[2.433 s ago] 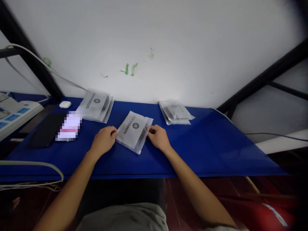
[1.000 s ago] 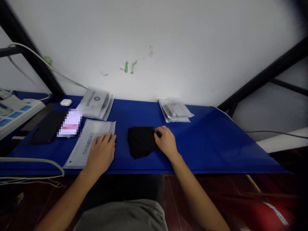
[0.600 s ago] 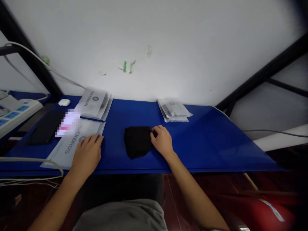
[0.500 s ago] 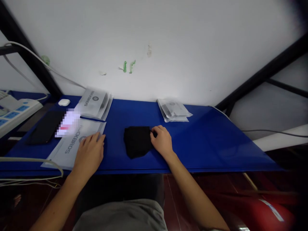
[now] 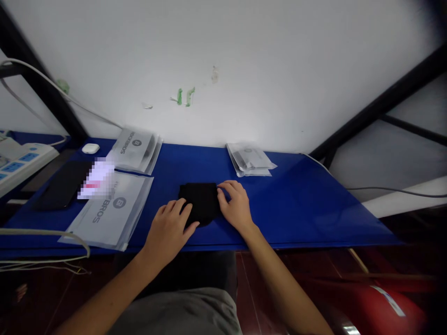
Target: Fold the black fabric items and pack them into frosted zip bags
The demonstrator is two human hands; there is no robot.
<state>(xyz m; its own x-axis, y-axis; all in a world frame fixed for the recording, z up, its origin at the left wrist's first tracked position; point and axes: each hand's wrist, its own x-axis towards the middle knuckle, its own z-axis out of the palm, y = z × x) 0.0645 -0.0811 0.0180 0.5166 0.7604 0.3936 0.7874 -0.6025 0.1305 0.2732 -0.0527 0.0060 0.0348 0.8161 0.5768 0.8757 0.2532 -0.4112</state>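
Note:
A black folded cloth item (image 5: 200, 200) lies flat on the blue table in front of me; its exact kind I cannot make out. My left hand (image 5: 171, 225) rests over its left edge, fingers stretched out and the thumb apart along the near edge. At the opposite side, my right hand (image 5: 235, 204) touches the right edge with bent fingertips, the thumb and forefinger apart. To the left of my left hand is a translucent zip bag (image 5: 134, 204) with ROCKBROS printing, flat on the table.
More ROCKBROS bags (image 5: 134, 146) lie at the back left, and a small stack of bags (image 5: 249, 158) by the wall. A black phone (image 5: 64, 186), a white earbud case (image 5: 91, 148) and a power strip (image 5: 26, 163) occupy the left. Loose cables (image 5: 45, 231) cross the front left edge.
My left hand has moved right, off the printed bag and onto the left side of the black cloth item. My right hand stays at its right edge, fingers slightly more spread.

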